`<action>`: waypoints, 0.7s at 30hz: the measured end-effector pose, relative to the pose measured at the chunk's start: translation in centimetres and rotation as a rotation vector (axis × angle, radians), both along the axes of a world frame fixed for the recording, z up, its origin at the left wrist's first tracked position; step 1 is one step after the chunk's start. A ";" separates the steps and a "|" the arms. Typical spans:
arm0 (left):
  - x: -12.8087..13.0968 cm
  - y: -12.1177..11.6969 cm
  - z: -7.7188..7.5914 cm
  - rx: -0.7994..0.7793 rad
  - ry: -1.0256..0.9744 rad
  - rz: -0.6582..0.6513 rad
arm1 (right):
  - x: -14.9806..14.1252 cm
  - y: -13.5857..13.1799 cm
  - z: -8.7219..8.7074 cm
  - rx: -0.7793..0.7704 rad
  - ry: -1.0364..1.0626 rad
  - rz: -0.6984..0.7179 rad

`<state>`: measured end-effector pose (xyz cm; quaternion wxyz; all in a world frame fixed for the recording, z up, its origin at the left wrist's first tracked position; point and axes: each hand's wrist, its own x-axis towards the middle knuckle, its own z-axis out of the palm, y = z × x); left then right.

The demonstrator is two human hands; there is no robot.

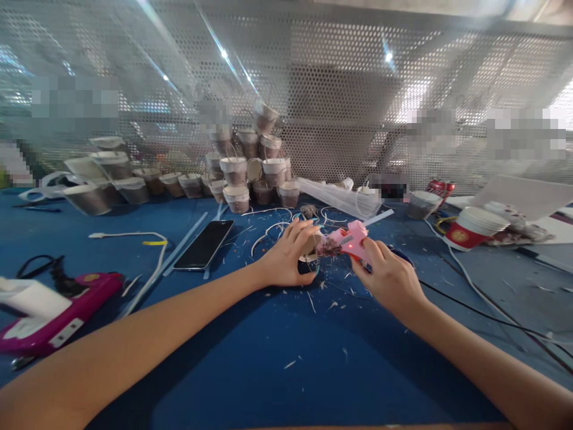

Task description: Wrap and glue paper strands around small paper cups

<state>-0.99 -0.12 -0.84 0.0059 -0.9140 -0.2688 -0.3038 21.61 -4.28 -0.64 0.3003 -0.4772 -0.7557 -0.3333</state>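
Note:
My right hand (389,272) is wrapped round the handle of a pink hot glue gun (356,237) with a small lit red light. The gun's nozzle end points left, close to a small pot (310,248) that appears tipped on its side. Around that pot curl the fingers of my left hand (289,254), and they hide most of it. Whether the nozzle touches the pot, I cannot tell. White string scraps and shreds lie on the blue table (286,346) about both hands.
Stacked small pots (235,172) stand at the back, with more pots (129,190) to the left. A phone (203,245) lies left of my hands; a magenta power strip (67,316) is further left. Clear glue sticks (340,197), a paper cup (474,228) and a black cable (474,307) are rightward.

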 end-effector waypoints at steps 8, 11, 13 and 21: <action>0.0 0.1 -0.1 0.012 0.007 0.000 | 0.0 0.1 0.3 -0.004 -0.015 0.083; 0.0 0.1 0.0 0.005 0.001 0.002 | 0.1 0.1 0.3 -0.014 -0.006 0.098; 0.0 0.1 0.0 -0.001 0.001 0.004 | 0.1 0.1 0.3 -0.020 -0.001 0.094; 0.0 0.0 -0.1 0.008 -0.001 0.001 | 0.1 0.1 -0.2 0.010 0.021 -0.026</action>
